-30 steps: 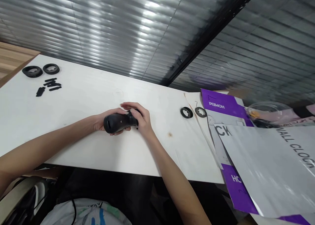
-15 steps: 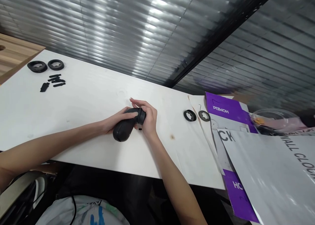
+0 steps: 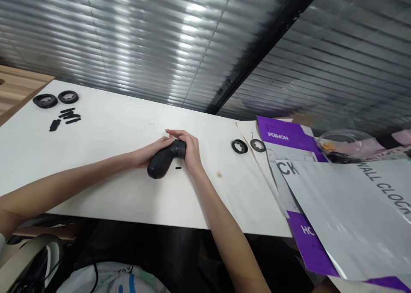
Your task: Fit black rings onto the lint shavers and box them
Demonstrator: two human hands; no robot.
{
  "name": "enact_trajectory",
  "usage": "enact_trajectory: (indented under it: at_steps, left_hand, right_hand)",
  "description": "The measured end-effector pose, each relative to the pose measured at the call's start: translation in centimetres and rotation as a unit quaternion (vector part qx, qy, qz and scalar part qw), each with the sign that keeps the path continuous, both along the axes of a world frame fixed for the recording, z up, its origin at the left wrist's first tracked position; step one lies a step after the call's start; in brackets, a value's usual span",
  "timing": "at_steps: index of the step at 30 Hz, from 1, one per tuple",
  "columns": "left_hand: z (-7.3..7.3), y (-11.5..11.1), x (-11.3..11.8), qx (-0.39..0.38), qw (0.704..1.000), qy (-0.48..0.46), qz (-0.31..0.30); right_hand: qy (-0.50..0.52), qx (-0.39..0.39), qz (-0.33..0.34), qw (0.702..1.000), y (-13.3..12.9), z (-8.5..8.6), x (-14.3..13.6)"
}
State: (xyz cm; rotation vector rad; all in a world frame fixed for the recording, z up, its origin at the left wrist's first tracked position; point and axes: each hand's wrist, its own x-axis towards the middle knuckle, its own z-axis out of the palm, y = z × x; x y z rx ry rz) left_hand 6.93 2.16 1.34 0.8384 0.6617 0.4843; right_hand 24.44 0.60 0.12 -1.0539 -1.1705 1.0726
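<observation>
Above the middle of the white table [image 3: 122,190], a black handheld device with a rounded, bent body [image 3: 159,162] is held between both hands. My left hand [image 3: 149,153] is closed around the back of its body, thumb near the top. Wrapped about the device's round end, with its ribbed collar, is my right hand [image 3: 192,151]; some of its fingertips are hidden behind the device. A small black strip [image 3: 178,168] lies on the table just below that end. What the device is exactly, I cannot tell.
Two black rings [image 3: 68,97] and several small black pieces [image 3: 69,115] lie at the far left. Two more rings, one black [image 3: 239,146] and one flatter [image 3: 257,145], are to the right. Purple-and-white packaging [image 3: 282,132] and a grey printed sheet [image 3: 346,207] cover the right side.
The device's round end has turned slightly in my hands, and its ribbed collar shows more. My left thumb has shifted back, and the small strip is more visible. The camera view has shifted.
</observation>
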Motion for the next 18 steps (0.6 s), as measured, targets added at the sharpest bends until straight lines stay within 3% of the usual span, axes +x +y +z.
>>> enact_trajectory:
  at_steps: [6, 13, 18]
  left_hand:
    - [1.4, 1.7, 3.7, 0.077, 0.997, -0.01, -0.002]
    - [0.9, 2.9, 7.2, 0.084, 0.996, -0.009, -0.028]
    - [0.2, 3.2, 7.3, 0.059, 0.997, -0.029, -0.037]
  right_hand:
    - [0.0, 0.005, -0.052, 0.999, 0.9, 0.1, 2.3]
    - [-0.069, 0.019, -0.14, 0.988, 1.0, 0.1, 4.9]
    - [-0.07, 0.006, -0.108, 0.992, 0.8, 0.2, 4.9]
